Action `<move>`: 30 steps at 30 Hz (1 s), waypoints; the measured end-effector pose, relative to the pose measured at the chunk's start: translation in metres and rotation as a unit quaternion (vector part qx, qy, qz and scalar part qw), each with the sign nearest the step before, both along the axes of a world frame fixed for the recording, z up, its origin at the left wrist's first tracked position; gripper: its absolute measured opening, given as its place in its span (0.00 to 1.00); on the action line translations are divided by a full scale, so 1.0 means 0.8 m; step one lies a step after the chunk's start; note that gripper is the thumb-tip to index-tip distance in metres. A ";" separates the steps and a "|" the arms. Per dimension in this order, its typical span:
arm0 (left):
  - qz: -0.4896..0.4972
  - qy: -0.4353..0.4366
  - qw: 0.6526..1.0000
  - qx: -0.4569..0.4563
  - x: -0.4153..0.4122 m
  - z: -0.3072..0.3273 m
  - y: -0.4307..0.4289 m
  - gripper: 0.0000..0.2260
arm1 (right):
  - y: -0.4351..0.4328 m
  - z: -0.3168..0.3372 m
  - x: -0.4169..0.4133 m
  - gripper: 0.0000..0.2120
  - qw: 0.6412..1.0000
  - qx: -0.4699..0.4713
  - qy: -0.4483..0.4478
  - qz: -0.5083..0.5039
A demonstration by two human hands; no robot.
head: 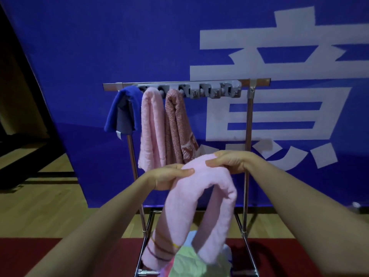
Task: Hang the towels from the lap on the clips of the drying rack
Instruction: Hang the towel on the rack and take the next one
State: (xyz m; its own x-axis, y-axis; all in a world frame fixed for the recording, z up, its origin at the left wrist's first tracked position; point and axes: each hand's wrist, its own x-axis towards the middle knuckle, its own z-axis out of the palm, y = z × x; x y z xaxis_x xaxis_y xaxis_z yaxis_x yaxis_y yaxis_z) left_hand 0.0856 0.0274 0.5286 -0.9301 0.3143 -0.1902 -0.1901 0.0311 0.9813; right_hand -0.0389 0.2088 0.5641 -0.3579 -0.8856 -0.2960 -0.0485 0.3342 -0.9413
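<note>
Three towels [152,124] hang from the drying rack [249,116] on the floor [50,206].

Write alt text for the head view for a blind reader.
A left hand and right hand pinch a folded pale pink terry towel before a chrome drying rack. A blue towel, a pink towel and a reddish-brown towel hang along its grey clip strip.

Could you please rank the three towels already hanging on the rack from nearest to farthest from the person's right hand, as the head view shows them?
From the right hand:
1. Reddish-brown towel, rightmost of the three, just up and left of the hand.
2. Light pink hanging towel, in the middle.
3. Blue towel, at the far left.
</note>
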 end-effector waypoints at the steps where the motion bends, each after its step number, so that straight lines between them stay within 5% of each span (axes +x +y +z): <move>1: 0.017 0.027 0.998 0.045 -0.002 0.001 0.001 0.23 | -0.001 -0.002 -0.004 0.36 1.000 -0.021 -0.014 0.013; 7: 0.110 0.112 0.970 0.183 -0.028 0.025 0.013 0.29 | -0.019 0.000 -0.011 0.42 0.959 -0.237 -0.134 -0.079; 10: 0.167 0.138 0.959 0.183 -0.042 0.041 0.018 0.19 | -0.033 0.012 -0.020 0.43 0.934 -0.278 -0.166 -0.148; 16: 0.272 0.223 0.927 0.130 -0.097 0.083 0.027 0.17 | -0.055 0.053 -0.056 0.16 0.903 -0.322 -0.192 -0.208; 22: 0.357 0.284 0.882 0.119 -0.160 0.149 0.005 0.11 | -0.107 0.113 -0.105 0.18 0.900 -0.343 -0.118 -0.242; 30: 0.530 0.198 0.805 0.180 -0.249 0.168 -0.002 0.18 | -0.174 0.129 -0.168 0.12 0.908 -0.302 0.006 -0.290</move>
State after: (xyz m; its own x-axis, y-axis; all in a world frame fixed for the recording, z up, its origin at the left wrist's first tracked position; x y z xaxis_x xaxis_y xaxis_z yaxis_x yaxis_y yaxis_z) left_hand -0.1136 0.0261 0.6631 -0.6779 -0.7264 0.1130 0.4064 -0.2422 0.8810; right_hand -0.1733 0.0694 0.6675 -0.8159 -0.5465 0.1886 -0.0414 -0.2702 -0.9619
